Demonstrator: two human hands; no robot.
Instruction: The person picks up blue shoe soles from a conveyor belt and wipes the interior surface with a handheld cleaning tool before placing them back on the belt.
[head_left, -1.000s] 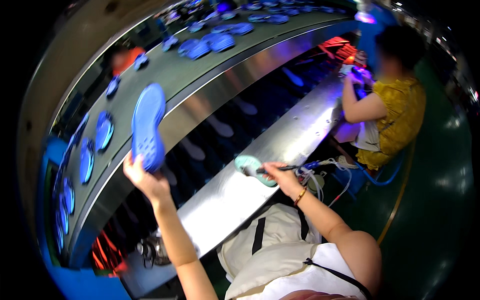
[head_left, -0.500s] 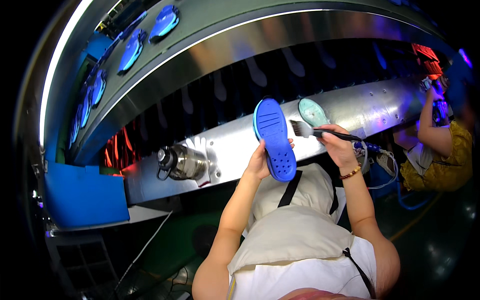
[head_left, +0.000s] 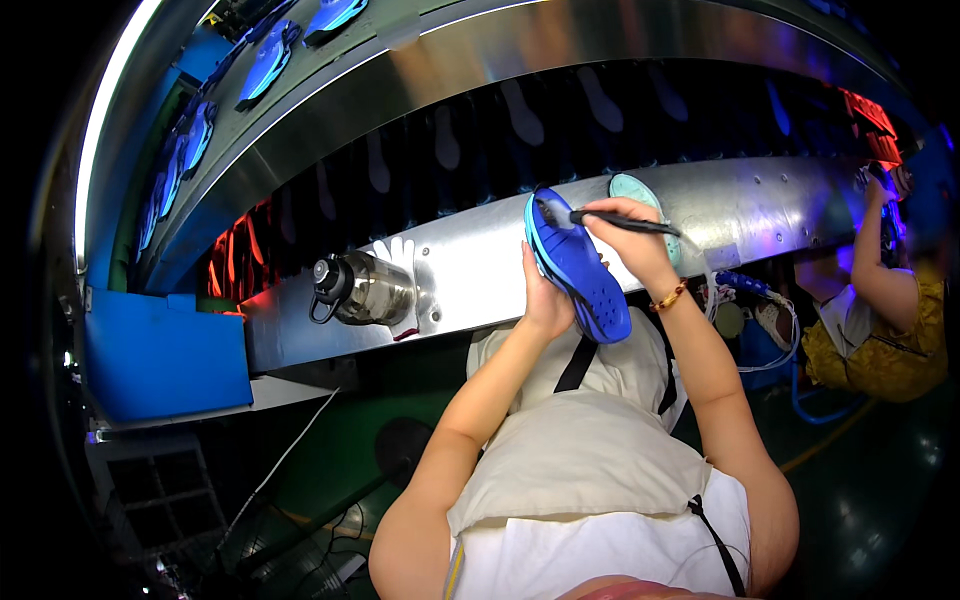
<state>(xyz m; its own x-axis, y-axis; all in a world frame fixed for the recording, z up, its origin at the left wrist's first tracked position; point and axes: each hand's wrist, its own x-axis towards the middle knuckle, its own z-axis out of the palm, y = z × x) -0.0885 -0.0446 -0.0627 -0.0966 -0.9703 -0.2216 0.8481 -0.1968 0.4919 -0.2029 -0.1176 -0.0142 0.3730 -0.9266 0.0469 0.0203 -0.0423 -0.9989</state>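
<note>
A blue shoe sole (head_left: 592, 290) with grooves and small holes is held up over my lap, tilted. My left hand (head_left: 547, 297) grips it along its left edge, fingers partly hidden beneath. In my right hand (head_left: 632, 240) is a brush (head_left: 640, 223) with a black handle. Its bristle end lies at the far end of the sole, apparently touching the surface; the bristles are partly blurred. Just behind my right hand a pale green, sole-shaped piece (head_left: 637, 190) rests on the metal ledge (head_left: 480, 240).
A dark, see-through bottle (head_left: 375, 290) stands on the ledge at left, beside a white glove (head_left: 402, 255). Blue soles (head_left: 268, 65) lie on the conveyor (head_left: 385, 60) beyond. Another person (head_left: 885, 310) works at the far right, near a looped white hose (head_left: 790, 335).
My right hand has brought the brush leftward onto the far end of the sole. The sole has shifted slightly right and tilted in my left hand.
</note>
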